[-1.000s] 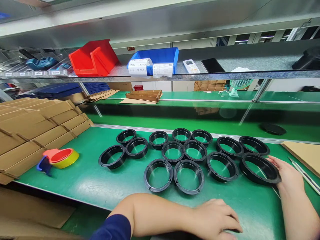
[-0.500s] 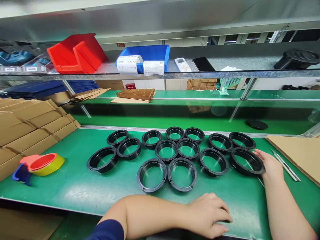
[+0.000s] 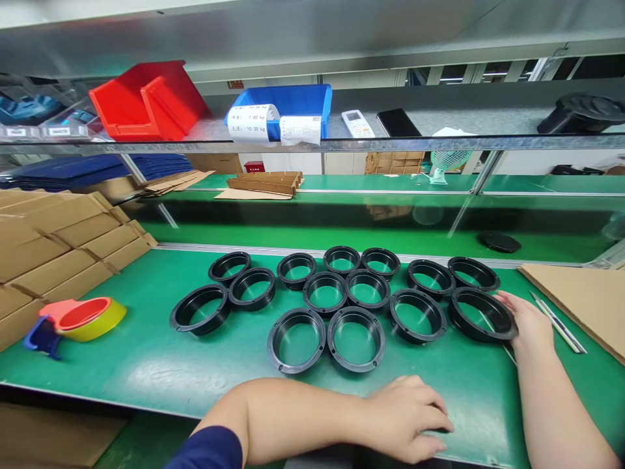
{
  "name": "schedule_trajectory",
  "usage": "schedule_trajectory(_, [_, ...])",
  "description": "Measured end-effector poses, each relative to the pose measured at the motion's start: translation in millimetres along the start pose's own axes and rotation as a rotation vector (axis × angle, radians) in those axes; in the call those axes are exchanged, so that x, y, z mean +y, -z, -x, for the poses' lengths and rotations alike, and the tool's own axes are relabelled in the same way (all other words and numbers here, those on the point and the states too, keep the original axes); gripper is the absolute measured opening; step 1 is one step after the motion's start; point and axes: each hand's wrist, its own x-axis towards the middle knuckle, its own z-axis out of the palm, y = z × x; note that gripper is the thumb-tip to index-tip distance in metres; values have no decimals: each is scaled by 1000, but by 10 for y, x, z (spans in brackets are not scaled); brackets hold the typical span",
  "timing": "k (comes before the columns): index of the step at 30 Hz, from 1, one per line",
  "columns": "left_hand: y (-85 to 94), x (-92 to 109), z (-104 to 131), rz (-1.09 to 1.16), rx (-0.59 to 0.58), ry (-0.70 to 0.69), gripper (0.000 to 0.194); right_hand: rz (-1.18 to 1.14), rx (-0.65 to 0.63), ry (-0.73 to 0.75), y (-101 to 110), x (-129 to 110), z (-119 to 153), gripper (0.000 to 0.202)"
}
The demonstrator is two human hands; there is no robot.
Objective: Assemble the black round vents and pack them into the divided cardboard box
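Green bench (image 3: 146, 378) under black rings (image 3: 297, 369). Left hand (image 3: 404, 418) near front edge, fingers loosely open. Right hand (image 3: 528, 326) grips rightmost front ring (image 3: 481, 334) by its outer side; light, level pressure should spare neighbouring rings.

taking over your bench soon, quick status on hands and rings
Right hand at the rim of the rightmost front black ring; left hand on green table, no ring; nothing seen between left hand and rings.
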Motion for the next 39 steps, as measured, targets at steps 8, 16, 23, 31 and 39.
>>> schedule_trajectory(8, [-7,8,2,0,-5,20,39,-11,-2,-10,16,32,-49,28])
schedule_trajectory(16, [-19,-7,4,-6,4,6,39,-22,-8,3,42,73,-91,29])
schedule_trajectory(23, [-12,-1,1,-3,-3,9,39,-15,-5,0,25,45,-53,28])
schedule_trajectory(31, [-2,6,5,-3,-6,9,39,-9,-9,7,35,52,-50,27])
schedule_trajectory(39, [-4,8,11,-9,5,16,39,-18,2,1,22,44,-51,28])
